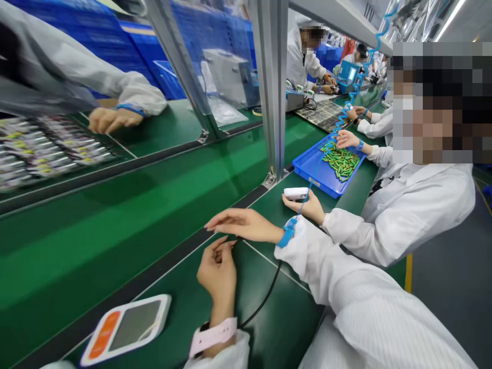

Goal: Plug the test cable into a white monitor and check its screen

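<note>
You see a brightly lit scene, with a white tube light [450, 19] glowing at the upper right. Motion blur smears the left side, soft shadows lie under the hands, faint glare crosses the clear panel [215, 56], and pixelation hides faces.

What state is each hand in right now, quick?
Left hand: fingers loosely curled; whether something small is inside can't be told.
Right hand: open, fingers stretched out, nothing seen in it.

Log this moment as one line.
left hand: curled, nothing visibly held | right hand: fingers extended, near left hand | orange-and-white device: on green bench | co-worker's hand: holding white device
</note>
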Demonstrator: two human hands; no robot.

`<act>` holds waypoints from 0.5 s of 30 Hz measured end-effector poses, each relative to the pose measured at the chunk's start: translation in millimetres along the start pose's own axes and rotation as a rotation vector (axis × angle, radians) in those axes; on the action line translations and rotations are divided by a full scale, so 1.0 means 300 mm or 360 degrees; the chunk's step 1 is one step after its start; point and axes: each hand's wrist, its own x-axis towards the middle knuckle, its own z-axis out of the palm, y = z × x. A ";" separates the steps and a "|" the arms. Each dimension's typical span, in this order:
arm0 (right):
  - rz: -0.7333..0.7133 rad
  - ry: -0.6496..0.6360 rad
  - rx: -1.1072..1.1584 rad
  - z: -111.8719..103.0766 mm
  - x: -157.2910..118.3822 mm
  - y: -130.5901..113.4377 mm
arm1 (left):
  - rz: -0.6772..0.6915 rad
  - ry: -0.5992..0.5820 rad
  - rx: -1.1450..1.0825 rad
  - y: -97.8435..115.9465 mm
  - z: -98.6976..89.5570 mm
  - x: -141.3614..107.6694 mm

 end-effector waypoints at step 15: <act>0.0910 0.0173 0.1269 -0.450 -0.249 -0.108 | -0.0056 -0.0004 0.0047 0.024 -0.015 -0.021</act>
